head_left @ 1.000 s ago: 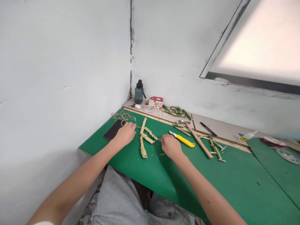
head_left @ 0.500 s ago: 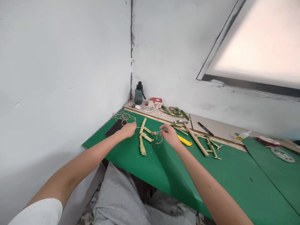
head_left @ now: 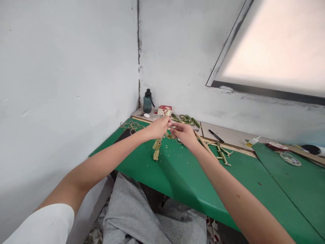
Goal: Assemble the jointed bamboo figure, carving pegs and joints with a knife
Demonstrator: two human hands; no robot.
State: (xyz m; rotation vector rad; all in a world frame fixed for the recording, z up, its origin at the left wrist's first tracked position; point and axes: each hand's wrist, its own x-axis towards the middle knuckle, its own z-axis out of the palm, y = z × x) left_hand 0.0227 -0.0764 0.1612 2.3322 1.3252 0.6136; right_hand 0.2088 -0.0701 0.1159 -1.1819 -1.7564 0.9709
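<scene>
My left hand [head_left: 161, 128] is closed around the upper part of a jointed bamboo figure, raised above the green table. The figure's top end pokes out above the fingers, and its lower bamboo pieces [head_left: 156, 150] hang below the hand. Close against it, my right hand [head_left: 183, 134] pinches with thumb and fingers at what looks like the twine strung through the bamboo; a bit of string shows under the fingers. The fingertips hide most of the string. A loose coil of twine [head_left: 130, 126] lies by a dark phone [head_left: 124, 135] on the left.
Along the back stand a water bottle [head_left: 147, 101] and a red-and-white box [head_left: 164, 110], beside cut bamboo pieces [head_left: 189, 119]. To the right lie a wooden-handled hammer [head_left: 206, 144], a small bamboo figure [head_left: 222, 154], a black marker [head_left: 216, 136] and a glue bottle [head_left: 252, 141].
My left hand has moved right from the twine coil and taken hold of the bamboo figure, lifting it. My right hand has come up beside it. The view has shifted slightly right.
</scene>
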